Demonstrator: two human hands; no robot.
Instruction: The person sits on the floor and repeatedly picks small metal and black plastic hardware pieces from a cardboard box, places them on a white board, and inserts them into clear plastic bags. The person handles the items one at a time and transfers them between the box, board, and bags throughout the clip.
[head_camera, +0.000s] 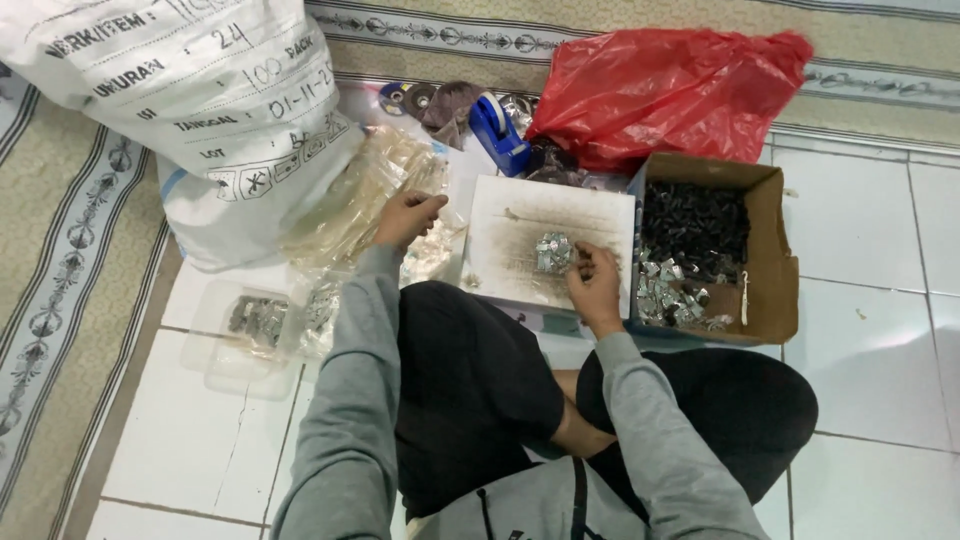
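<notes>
On the white tiled floor (880, 230), a person in a grey sweatshirt and black trousers sits cross-legged, seen from above. A flat white board (520, 225), smudged grey, lies in front of the knees at 12 o'clock. Near its right edge rests a small heap of silvery metal pieces (553, 251). The right hand (594, 285) sits just beside that heap at its 4 o'clock, fingers curled and pinching toward the pieces; whether it actually holds 1 I cannot tell. The left hand (407, 217), at 10 o'clock, is closed on the edge of a stack of clear plastic bags (375, 190).

The metal pieces look tiny, light, stiff and likely sharp-edged, so they would best be picked up singly by fingertip. The bags look thin, limp and slippery, best taken at an open edge.

At 2 o'clock an open cardboard box (775, 270) touches the board, holding dark parts at the back and more silvery ones at the front. Behind it lies a crumpled red plastic bag (670, 90). A blue tape dispenser (498, 130) sits at 12 o'clock, and a large white printed sack (200, 90) crowds the left hand from 10 o'clock. A clear tray (250, 335) with filled packets lies at 9 o'clock.
</notes>
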